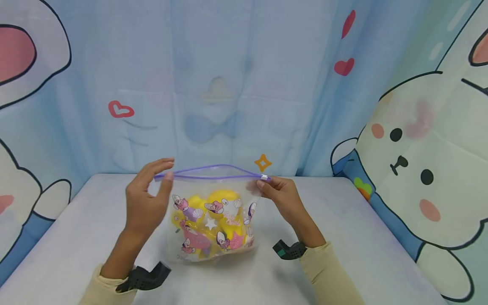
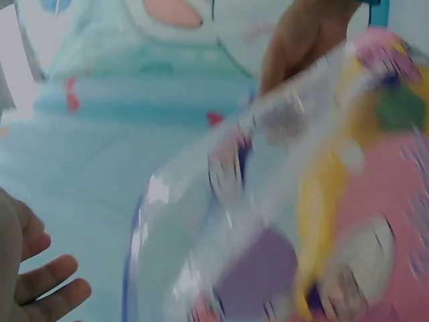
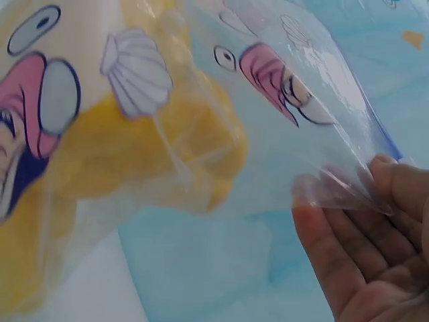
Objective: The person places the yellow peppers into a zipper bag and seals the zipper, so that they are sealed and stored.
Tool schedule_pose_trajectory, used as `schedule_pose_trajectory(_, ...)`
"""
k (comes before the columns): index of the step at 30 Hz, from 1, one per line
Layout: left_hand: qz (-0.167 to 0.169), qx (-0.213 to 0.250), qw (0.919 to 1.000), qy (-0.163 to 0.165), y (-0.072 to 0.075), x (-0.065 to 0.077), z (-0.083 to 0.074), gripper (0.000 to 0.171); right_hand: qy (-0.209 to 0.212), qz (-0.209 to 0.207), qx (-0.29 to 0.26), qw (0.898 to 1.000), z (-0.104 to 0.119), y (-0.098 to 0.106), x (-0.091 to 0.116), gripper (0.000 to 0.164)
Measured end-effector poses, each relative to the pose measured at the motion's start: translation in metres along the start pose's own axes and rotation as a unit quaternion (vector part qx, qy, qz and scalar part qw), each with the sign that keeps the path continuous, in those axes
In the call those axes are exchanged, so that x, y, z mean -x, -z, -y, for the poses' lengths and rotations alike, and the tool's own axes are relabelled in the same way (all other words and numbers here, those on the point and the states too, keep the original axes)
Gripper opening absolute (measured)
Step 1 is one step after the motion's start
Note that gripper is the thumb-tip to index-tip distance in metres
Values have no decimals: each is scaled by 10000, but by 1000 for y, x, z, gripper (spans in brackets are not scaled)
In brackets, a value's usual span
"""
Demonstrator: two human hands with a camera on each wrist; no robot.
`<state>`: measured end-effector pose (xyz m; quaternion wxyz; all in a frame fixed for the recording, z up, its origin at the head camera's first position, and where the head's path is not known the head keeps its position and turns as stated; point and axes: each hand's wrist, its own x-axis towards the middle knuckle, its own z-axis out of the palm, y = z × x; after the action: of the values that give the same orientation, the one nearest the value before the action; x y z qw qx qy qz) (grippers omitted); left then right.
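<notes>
A see-through zip bag (image 1: 209, 222) printed with pink cartoon figures, shells and stars is upright over the table. Its purple zip strip (image 1: 217, 178) is parted into two lines, with a white slider (image 1: 264, 177) at the right end. Rounded yellow things (image 1: 225, 197) show inside, partly covered by the print. At the bag's top right corner, my right hand (image 1: 280, 197) pinches the film between thumb and fingers, just under the slider. By the left end of the zip, my left hand (image 1: 146, 199) has thumb and fingers spread apart; in the left wrist view its fingers (image 2: 53, 285) stand away from the bag.
The white table (image 1: 316, 212) runs back to a light blue curtain (image 1: 244, 84) with hearts and large cartoon rabbits. Small black cameras (image 1: 146, 277) sit on both wrists, below beige sleeves.
</notes>
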<state>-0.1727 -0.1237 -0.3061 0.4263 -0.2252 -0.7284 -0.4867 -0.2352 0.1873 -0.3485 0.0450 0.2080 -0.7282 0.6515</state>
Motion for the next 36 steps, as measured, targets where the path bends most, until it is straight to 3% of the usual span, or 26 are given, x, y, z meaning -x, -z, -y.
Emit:
schedule_pose_trajectory(2, 326, 157, 9965, -752, -14, -7, -13, 25, -31, -284, -198, 9994, 3, -5, 1, 26)
schedule_pose_trajectory(5, 1038, 545, 9857, -1208, -39, -13, -31, 26, -49, -641, -452, 9969, 7, -10, 2, 21)
schedule_pose_trajectory(9, 2002, 908, 9683, -1189, -78, -14, -45, 27, 77, -608, -590, 9964, 10, -10, 4, 22)
schedule_pose_trajectory(13, 2596, 764, 9577, -977, -106, -14, -45, 28, 273, 59, -474, 9985, 13, -5, 7, 29)
schedule_pose_trajectory(17, 2702, 363, 9586, -828, -117, -18, -37, 29, 280, 478, -366, 9978, 16, -1, 8, 32)
schedule_pose_trajectory(21, 2823, 82, 9567, -705, -120, -23, -29, 26, 232, 396, -283, 9985, 18, 0, 7, 32)
schedule_pose_trajectory(26, 2980, -138, 9527, -587, -120, -24, -24, 24, 279, 76, -545, 9981, 18, -2, 5, 26)
schedule_pose_trajectory(31, 2953, -84, 9537, -563, -121, -24, -22, 26, 533, -59, -445, 9976, 19, -4, 6, 22)
schedule_pose_trajectory(36, 2878, 231, 9545, -741, -122, -24, -18, 21, 707, 2, -159, 9974, 23, -5, 8, 20)
